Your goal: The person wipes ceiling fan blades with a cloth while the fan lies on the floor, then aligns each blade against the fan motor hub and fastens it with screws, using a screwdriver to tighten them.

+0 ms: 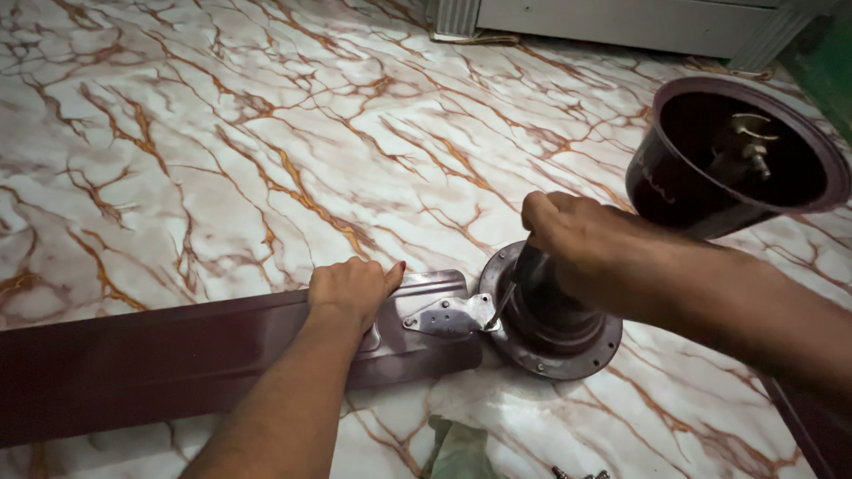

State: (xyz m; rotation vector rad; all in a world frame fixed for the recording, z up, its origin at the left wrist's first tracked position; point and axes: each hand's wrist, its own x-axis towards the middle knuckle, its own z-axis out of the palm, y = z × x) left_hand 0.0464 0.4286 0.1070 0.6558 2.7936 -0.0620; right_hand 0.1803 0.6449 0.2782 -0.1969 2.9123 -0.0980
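Now the left hand [351, 288] presses flat, fingers open, on the brown fan blade [177, 355] at lower left of the floor [177, 133], while the right hand [568, 232] closes around a tool at the motor hub [550, 324], centre-right. Best keep that blade pinned steady.

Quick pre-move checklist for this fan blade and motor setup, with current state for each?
1. Left hand pressing down on the dark fan blade: ok, palm flat on it near the bracket end.
2. Metal bracket lined up with the motor flange: ok, its tip meets the rim.
3. Right hand holding the tool at the bracket joint: ok for the grip, but the tool tip is mostly hidden.
4. Fastener seated: cannot tell, hidden by the hand.
5. Dark cup-shaped cover: ok, set aside on the floor, apart from the joint.
6. Loose screws at the bottom edge: cannot tell the count.
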